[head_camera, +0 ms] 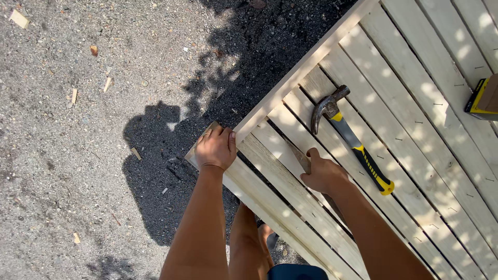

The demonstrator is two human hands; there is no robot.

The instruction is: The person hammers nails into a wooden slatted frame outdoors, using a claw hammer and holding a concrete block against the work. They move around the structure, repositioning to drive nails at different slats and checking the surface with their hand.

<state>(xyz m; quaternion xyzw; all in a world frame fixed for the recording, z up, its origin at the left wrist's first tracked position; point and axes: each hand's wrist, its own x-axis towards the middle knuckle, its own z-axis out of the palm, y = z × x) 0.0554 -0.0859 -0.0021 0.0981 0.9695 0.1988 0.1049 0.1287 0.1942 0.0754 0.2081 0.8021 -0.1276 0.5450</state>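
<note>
Left hand [216, 148] is resting palm-down on the near-left corner of a pale wooden slatted panel [415, 129], its fingers curling over the corner where the outer frame rail meets the end board. It is gripping that corner rather than lying loose on it. Right hand [324, 173] is sitting further right on the panel, closed around a thin, darker strip of wood [300, 155] that is lying in or over a gap between two slats; exactly how deep the strip is sitting in the gap is hidden by the hand and forearm.

Just to the right of that hand, a claw hammer [348, 136] with a black and yellow handle is lying flat across the slats, touching neither hand, its steel head pointing far and left. At the far right edge a yellow and black box-like object [483, 97] is showing only in part, so its kind cannot be told.

Many slats are already lying side by side in the frame, and small dark fastener marks [441, 104] are dotting several of them on the right, which suggests that part of the fixing is done. Near the hands such marks are not visible, so this corner looks to be less far along.

Beyond the panel, a gravel ground [78, 155] is carrying scattered wood chips [19, 18], with the person's shadow falling across it.
</note>
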